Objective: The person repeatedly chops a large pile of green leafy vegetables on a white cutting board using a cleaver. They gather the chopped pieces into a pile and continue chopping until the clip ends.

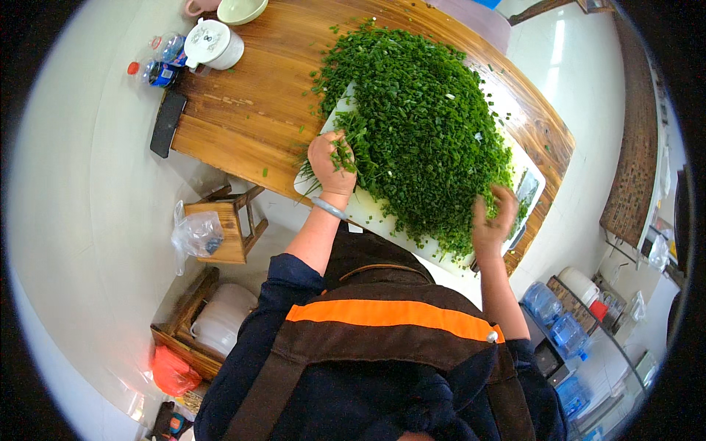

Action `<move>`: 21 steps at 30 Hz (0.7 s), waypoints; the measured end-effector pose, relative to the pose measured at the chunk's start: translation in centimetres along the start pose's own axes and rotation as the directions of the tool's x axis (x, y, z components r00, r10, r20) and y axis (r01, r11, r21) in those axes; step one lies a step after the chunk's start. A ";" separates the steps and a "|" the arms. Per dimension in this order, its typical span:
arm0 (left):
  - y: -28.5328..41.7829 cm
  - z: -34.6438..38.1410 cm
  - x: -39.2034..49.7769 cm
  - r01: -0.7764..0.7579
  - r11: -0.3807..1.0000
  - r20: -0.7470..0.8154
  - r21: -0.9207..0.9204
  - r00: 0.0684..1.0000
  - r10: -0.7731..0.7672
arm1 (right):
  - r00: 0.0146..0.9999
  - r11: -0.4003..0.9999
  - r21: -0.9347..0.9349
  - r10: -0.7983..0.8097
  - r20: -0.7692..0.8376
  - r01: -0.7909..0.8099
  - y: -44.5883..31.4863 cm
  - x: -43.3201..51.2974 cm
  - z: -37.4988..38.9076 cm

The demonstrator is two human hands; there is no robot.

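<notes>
A large heap of chopped green chives or scallions (pixel 419 127) covers most of a white cutting board (pixel 309 179) and spills over its far edge. My left hand (pixel 333 165), with a pale bangle at the wrist, is curled around some green pieces at the heap's left side. Longer green stalks stick out beneath that hand. At the heap's lower right is my right hand (pixel 492 226), motion-blurred, with its fingers apart and nothing visibly held. Close to the right wrist, a dark handle-like end (pixel 474 264) shows at the board's edge; the rest is hidden.
The wooden table (pixel 237 121) bears a white lidded jug (pixel 220 47), a pale bowl (pixel 242 10), cola bottles (pixel 157 71) and a black phone-like slab (pixel 168 124). A wooden stool (pixel 231 237) with a plastic bag (pixel 198 234) stands below left. Blue water jugs (pixel 568 333) are at right.
</notes>
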State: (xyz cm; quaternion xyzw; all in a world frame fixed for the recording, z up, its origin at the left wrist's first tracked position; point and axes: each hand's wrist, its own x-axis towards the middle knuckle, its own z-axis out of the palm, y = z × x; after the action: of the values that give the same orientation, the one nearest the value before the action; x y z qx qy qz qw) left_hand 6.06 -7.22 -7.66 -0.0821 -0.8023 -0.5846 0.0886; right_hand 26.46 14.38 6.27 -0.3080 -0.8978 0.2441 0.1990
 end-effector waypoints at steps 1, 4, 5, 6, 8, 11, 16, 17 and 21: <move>-0.4 0.1 -0.1 0.056 0.997 0.022 -0.051 0.998 -0.055 | 0.987 0.984 -0.079 0.156 -0.043 -0.159 2.5 -1.4 -1.3; -1.2 0.2 -0.2 -0.012 1.000 0.020 -0.003 1.000 0.012 | 0.917 0.883 -0.302 0.394 0.061 -0.359 8.2 -6.0 -3.8; -1.3 0.2 -0.2 0.024 0.998 0.045 -0.061 0.999 -0.022 | 0.853 0.826 -0.338 0.510 0.109 -0.451 9.3 -7.0 -3.8; -1.4 0.2 -0.2 -0.036 0.999 0.046 0.025 0.998 0.035 | 0.884 0.838 -0.378 0.458 0.093 -0.394 10.2 -7.8 -3.5; -1.5 0.2 -0.1 -0.059 0.997 0.067 0.056 0.996 0.055 | 0.862 0.764 -0.484 0.506 0.040 -0.426 11.0 -8.5 -2.5; -1.3 0.0 -0.1 -0.010 0.999 0.086 0.039 0.996 0.006 | 0.792 0.729 -0.341 0.603 -0.092 -0.594 10.9 -8.7 -1.6; -1.2 0.2 -0.1 -0.057 0.998 0.061 -0.005 0.997 0.057 | 0.661 0.625 -0.305 0.750 -0.021 -0.719 11.2 -7.2 -1.9; -1.3 0.2 -0.1 -0.051 0.999 0.063 -0.015 0.997 0.052 | 0.645 0.609 -0.298 0.764 -0.029 -0.735 11.2 -6.8 -1.8; -1.7 0.4 -0.2 0.047 0.993 0.084 -0.105 0.996 -0.038 | 0.666 0.630 -0.236 0.735 -0.125 -0.740 9.9 -5.9 -1.7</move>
State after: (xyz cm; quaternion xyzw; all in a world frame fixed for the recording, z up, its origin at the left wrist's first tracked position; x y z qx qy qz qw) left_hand 5.80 -7.38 -9.39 -0.0933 -0.7742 -0.6248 0.0386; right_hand 36.16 17.95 0.84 -0.6737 -0.7158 0.1782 0.0462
